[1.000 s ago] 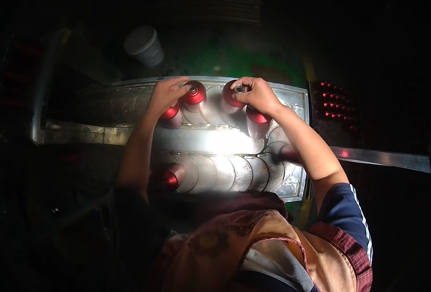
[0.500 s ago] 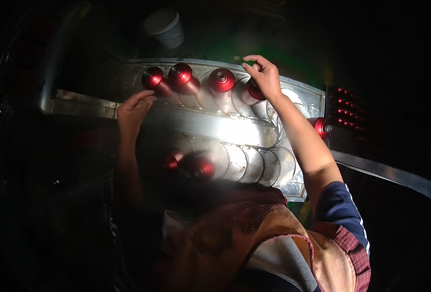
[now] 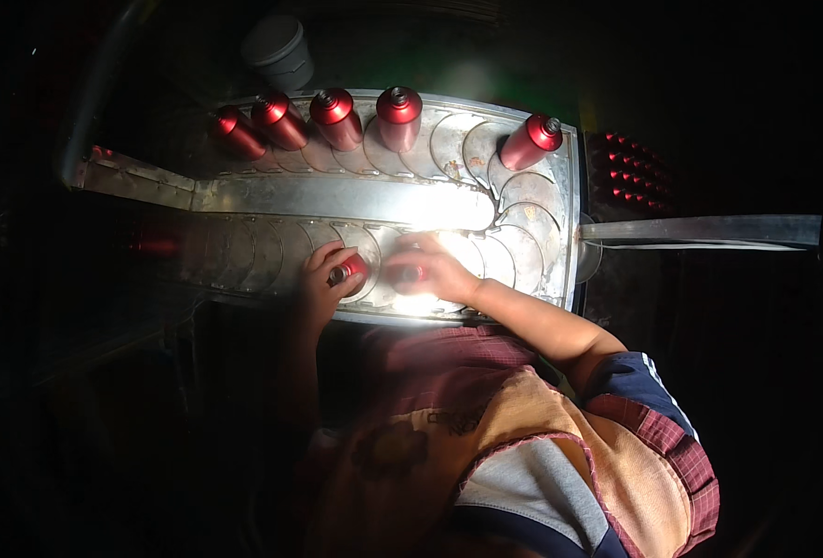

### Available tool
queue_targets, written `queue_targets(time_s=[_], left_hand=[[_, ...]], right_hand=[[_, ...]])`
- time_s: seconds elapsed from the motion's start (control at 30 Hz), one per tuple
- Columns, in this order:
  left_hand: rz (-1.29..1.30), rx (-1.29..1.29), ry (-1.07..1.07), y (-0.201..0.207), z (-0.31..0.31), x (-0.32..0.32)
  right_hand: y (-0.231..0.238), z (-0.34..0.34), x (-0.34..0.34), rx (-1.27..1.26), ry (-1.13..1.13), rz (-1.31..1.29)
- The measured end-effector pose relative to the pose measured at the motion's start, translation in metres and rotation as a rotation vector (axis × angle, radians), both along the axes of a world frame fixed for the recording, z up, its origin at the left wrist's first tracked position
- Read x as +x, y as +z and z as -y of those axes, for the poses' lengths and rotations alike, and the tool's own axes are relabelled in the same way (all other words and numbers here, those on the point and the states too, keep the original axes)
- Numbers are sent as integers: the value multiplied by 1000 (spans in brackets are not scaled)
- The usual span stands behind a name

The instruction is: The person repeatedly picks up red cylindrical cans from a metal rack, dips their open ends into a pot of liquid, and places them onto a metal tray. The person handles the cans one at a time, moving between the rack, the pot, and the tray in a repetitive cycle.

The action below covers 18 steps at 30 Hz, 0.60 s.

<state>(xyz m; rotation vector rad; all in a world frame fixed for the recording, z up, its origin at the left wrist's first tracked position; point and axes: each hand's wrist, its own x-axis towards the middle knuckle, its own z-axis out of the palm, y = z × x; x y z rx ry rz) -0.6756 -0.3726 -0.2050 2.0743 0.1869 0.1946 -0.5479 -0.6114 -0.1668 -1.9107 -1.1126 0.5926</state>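
On the near lane of a looping metal plate conveyor (image 3: 281,200), my left hand (image 3: 318,286) is closed around a red metal bottle (image 3: 356,271), its neck showing between the fingers. Just to the right, my right hand (image 3: 451,276) wraps round a second red bottle (image 3: 406,275), partly hidden and smeared by motion. Several more red bottles stand on the far lane, among them one with a dark neck (image 3: 398,110). Another bottle (image 3: 530,144) leans outward in the picture near the conveyor's far right bend.
A white bucket (image 3: 281,60) is behind the conveyor. Rows of small red shiny tops (image 3: 628,172) appear at the right, above a long metal rail (image 3: 709,231). A raised metal divider (image 3: 337,198) separates the two lanes. Surroundings are very dark.
Both hands have come down from the far lane to the near lane and closed on the two bottles there. Far-lane bottles sit farther left in the picture; the view has shifted too.
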Motion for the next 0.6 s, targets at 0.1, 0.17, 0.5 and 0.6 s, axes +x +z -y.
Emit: queue_targets(time_s=[0.1,0.17,0.5,0.6], left_hand=[[66,-48,5,-4,-11,7],[92,-91,56,-6,-13,19],[337,-39,774,-34,-40,0],[409,-398,790,-39,-63,-18]], right_hand=[[-15,-6,0,130,-152,32],[-17,-11,11,265,-212,138],[-5,-56,38,279,-18,176],[6,-55,29,207,-6,-122]])
